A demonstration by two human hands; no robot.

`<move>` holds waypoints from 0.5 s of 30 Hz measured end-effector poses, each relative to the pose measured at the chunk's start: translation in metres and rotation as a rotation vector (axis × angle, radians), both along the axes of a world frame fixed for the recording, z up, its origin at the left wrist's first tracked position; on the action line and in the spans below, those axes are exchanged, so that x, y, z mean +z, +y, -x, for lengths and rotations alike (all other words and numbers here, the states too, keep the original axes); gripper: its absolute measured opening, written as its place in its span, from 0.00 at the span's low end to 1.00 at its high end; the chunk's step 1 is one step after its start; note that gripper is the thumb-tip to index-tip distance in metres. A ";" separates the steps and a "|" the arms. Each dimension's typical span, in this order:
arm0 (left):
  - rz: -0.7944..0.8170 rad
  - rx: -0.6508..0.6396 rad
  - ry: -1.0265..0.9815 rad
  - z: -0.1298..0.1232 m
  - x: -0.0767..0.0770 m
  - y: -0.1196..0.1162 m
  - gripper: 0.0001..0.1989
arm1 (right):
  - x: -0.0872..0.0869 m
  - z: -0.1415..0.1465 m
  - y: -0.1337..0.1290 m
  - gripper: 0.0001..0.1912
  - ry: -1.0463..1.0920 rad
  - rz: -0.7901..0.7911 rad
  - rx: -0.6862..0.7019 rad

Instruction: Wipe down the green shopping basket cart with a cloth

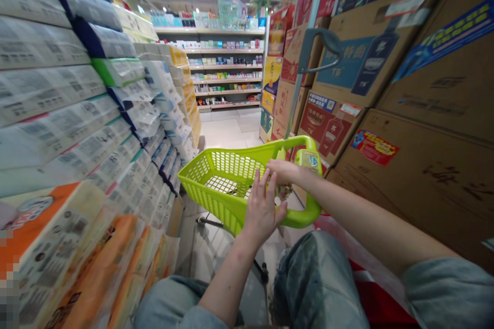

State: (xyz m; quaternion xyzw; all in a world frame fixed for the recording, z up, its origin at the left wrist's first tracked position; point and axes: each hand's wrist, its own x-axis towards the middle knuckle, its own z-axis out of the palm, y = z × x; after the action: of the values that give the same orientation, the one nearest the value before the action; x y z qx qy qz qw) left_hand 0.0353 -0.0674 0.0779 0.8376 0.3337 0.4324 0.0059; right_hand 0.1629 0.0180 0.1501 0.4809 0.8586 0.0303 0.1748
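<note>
A lime-green plastic shopping cart point(227, 216) with a perforated basket stands before me. My left hand point(262, 208) is over its near side, fingers stretched and spread, with nothing seen in it. My right hand point(283, 170) reaches across the handle end, its fingers curled down beside my left fingertips. What they close on, if anything, is hidden. Below it, a small patterned item point(283, 193) shows in part, too blurred to name. The looped handle point(304, 218) is at the right, with a label panel point(307, 159) on it.
Stacked tissue packs point(50, 87) wall the left side, with orange packs point(96, 262) close by me. Cardboard cartons point(432, 164) are piled at the right. A grey hook-shaped handle point(328, 49) sits on an upright pole. Cosmetics shelves point(227, 67) stand across the tiled aisle point(227, 126).
</note>
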 end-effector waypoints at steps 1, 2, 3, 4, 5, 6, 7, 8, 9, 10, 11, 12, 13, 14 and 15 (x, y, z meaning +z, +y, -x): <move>0.001 0.004 -0.005 -0.001 0.000 0.000 0.35 | -0.001 0.003 -0.007 0.07 -0.032 0.013 0.058; 0.004 0.008 -0.009 -0.001 0.000 -0.001 0.36 | -0.001 0.005 -0.014 0.07 -0.056 0.019 0.117; 0.007 0.010 -0.015 -0.002 0.000 -0.002 0.36 | -0.002 0.007 -0.021 0.08 -0.064 0.017 0.168; 0.010 0.011 -0.021 -0.002 0.000 -0.003 0.36 | -0.004 0.008 -0.028 0.09 -0.055 0.004 0.199; 0.012 0.009 -0.029 -0.002 0.000 -0.004 0.36 | -0.005 0.008 -0.035 0.11 -0.042 -0.022 0.222; 0.017 0.001 -0.039 -0.001 0.001 -0.004 0.36 | -0.006 0.008 -0.041 0.12 -0.016 -0.054 0.220; 0.023 -0.012 -0.052 0.001 0.001 -0.005 0.37 | -0.007 0.007 -0.047 0.12 0.027 -0.081 0.191; 0.030 -0.031 -0.068 0.004 0.001 -0.005 0.38 | -0.007 0.006 -0.052 0.12 0.085 -0.099 0.141; 0.040 -0.052 -0.081 0.009 0.000 -0.005 0.39 | -0.006 0.005 -0.056 0.12 0.153 -0.102 0.076; 0.054 -0.069 -0.088 0.014 -0.001 -0.003 0.40 | -0.005 0.004 -0.060 0.13 0.223 -0.096 0.013; 0.069 -0.078 -0.094 0.021 -0.003 -0.001 0.41 | -0.004 0.004 -0.063 0.13 0.286 -0.083 -0.038; 0.091 -0.068 -0.086 0.028 -0.005 0.003 0.38 | -0.003 0.004 -0.065 0.14 0.334 -0.070 -0.073; 0.121 -0.032 -0.075 0.037 -0.008 0.007 0.34 | -0.001 0.004 -0.066 0.15 0.365 -0.061 -0.093; 0.163 0.027 -0.078 0.045 -0.011 0.012 0.29 | -0.001 0.005 -0.066 0.15 0.385 -0.055 -0.107; 0.231 0.080 -0.056 0.053 -0.013 0.017 0.24 | 0.000 0.005 -0.066 0.15 0.400 -0.051 -0.120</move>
State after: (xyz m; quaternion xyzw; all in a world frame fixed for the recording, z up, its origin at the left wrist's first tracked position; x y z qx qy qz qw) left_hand -0.0180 -0.0502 0.0645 0.8050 0.4139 0.4143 0.0945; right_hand 0.1579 -0.0477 0.1498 0.5318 0.8451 -0.0545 -0.0096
